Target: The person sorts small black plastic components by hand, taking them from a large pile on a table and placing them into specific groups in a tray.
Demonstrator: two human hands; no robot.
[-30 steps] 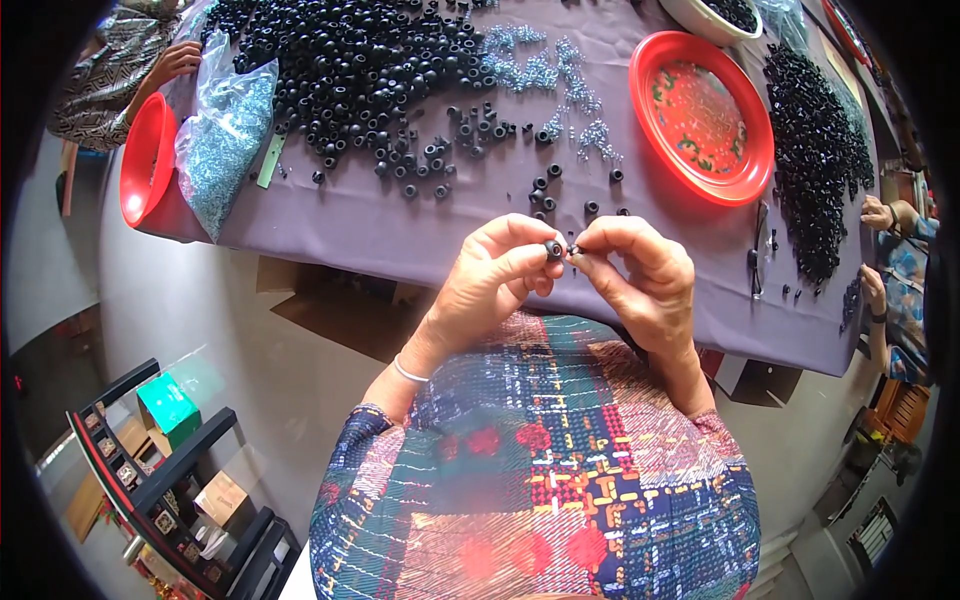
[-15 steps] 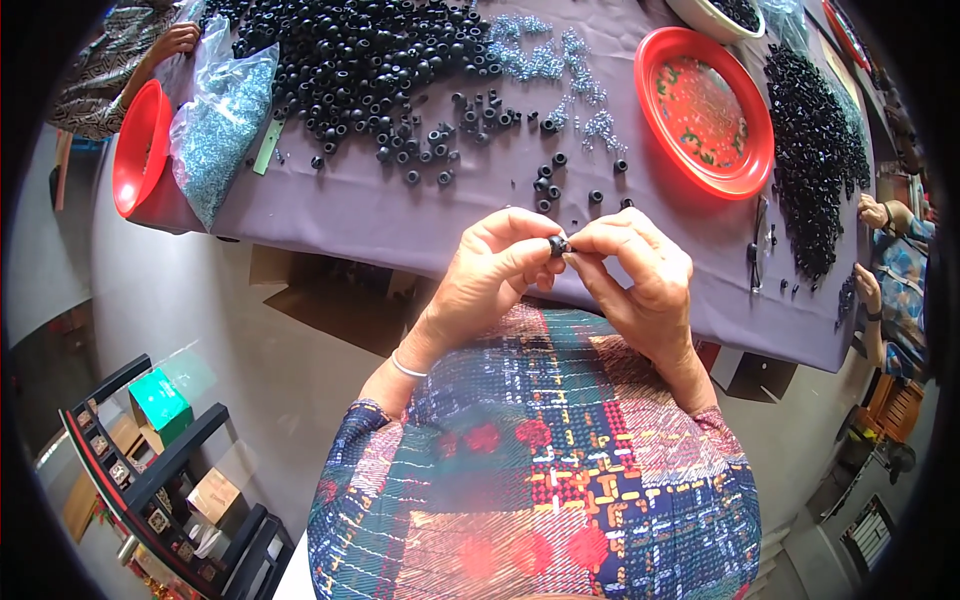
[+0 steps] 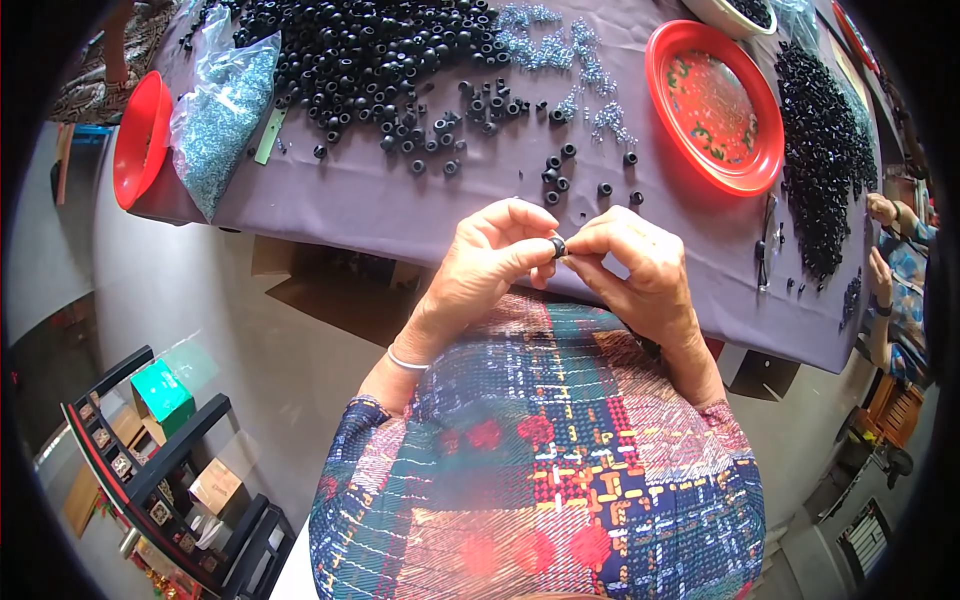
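Observation:
Just beyond my lap, at the near table edge, my left hand (image 3: 485,258) pinches a small round black plastic piece (image 3: 558,246) between thumb and fingers. My right hand (image 3: 640,268) meets it from the other side, its thumb and forefinger pressed together at the piece. Whatever tiny part sits between the right fingertips is too small to make out. Several loose black pieces (image 3: 553,174) with round holes lie on the cloth just past my hands. Behind them spreads a large heap of the same black pieces (image 3: 370,70).
Small clear-blue parts (image 3: 545,45) lie scattered beside the heap, with more in a plastic bag (image 3: 215,130). A red tray (image 3: 770,178) and a pile of small black parts (image 3: 822,160) are at right. A red basin (image 3: 135,170) stands far left. Other people's hands (image 3: 882,210) show at both sides.
My right fingertips have closed in on the black piece, and the dark gap between them has shrunk. At upper left, another person's hand has moved back from the bag.

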